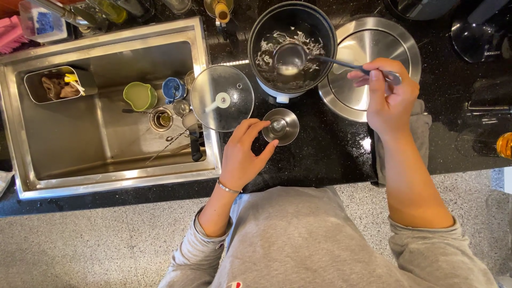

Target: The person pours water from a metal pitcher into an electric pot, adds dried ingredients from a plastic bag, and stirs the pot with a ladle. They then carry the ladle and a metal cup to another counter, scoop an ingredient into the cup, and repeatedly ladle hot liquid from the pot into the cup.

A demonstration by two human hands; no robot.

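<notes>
My right hand [388, 96] grips the handle of a metal ladle [290, 57], its bowl lowered into a dark electric pot [290, 45] that holds liquid and pale strands of food. My left hand [242, 154] reaches to a small steel bowl [281, 126] on the black counter, thumb and fingers touching its left rim. A round glass lid [222, 98] with a white knob lies just left of the bowl, overhanging the sink's edge.
A steel sink [106, 176] at left holds a green cup [140, 96], a blue cup [174, 88], small dishes, utensils and a caddy. A round steel bin lid [368, 98] is set in the counter right of the pot. Bottles stand along the back.
</notes>
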